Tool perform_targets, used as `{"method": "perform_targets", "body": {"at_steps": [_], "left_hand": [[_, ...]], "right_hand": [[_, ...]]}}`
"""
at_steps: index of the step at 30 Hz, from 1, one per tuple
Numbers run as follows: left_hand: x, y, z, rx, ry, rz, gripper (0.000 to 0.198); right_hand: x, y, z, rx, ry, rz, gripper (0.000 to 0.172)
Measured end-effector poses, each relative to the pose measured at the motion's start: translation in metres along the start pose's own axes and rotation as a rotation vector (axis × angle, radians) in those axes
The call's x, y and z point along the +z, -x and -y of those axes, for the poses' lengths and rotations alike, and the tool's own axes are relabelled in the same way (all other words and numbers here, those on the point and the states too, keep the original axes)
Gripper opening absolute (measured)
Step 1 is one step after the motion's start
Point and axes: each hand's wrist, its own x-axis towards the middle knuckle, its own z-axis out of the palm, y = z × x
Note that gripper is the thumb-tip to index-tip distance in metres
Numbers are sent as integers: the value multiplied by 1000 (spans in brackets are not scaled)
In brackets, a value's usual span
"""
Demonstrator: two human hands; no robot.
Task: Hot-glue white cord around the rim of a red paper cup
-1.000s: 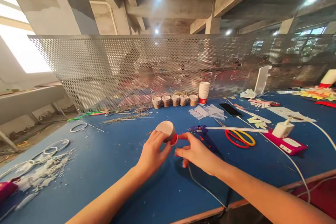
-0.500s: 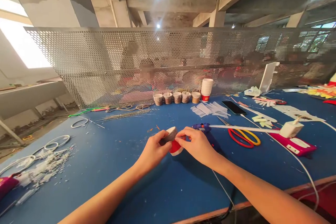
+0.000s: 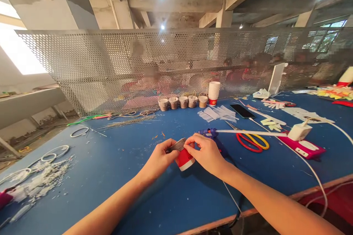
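A red and white paper cup (image 3: 185, 161) is tilted between my hands above the blue table, its white-edged end toward me. Grey-brown wrapping (image 3: 178, 144) covers its far part. My left hand (image 3: 163, 154) grips the cup from the left, thumb on its side. My right hand (image 3: 203, 151) pinches at the wrapping's right edge; whatever lies between its fingertips is too small to make out. Just behind my right hand lies a blue glue gun (image 3: 210, 132) with a long white glue stick in it.
Small wrapped cups (image 3: 183, 102) and a paper cup stack (image 3: 214, 93) stand along the mesh panel (image 3: 110, 66). White strips (image 3: 217, 114), a phone (image 3: 242, 111), scissors (image 3: 252, 142) and a pink power strip (image 3: 306, 148) lie right. White scraps (image 3: 45, 178) and cable are left.
The cup has tipped in my hands, showing more of its red side and white-edged end. My hands stay close together around it. The whole view has shifted slightly.
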Motion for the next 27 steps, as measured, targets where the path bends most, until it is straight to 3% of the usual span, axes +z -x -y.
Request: {"method": "perform_targets", "body": {"at_steps": [6, 17, 27], "left_hand": [[0, 1, 0, -21, 51, 31, 10], [0, -2, 2, 24, 31, -17, 14], [1, 0, -1, -23, 96, -29, 13]], "right_hand": [[-1, 2, 1, -47, 32, -12, 10], [-1, 3, -1, -80, 40, -36, 10], [0, 3, -4, -92, -18, -48, 10]]}}
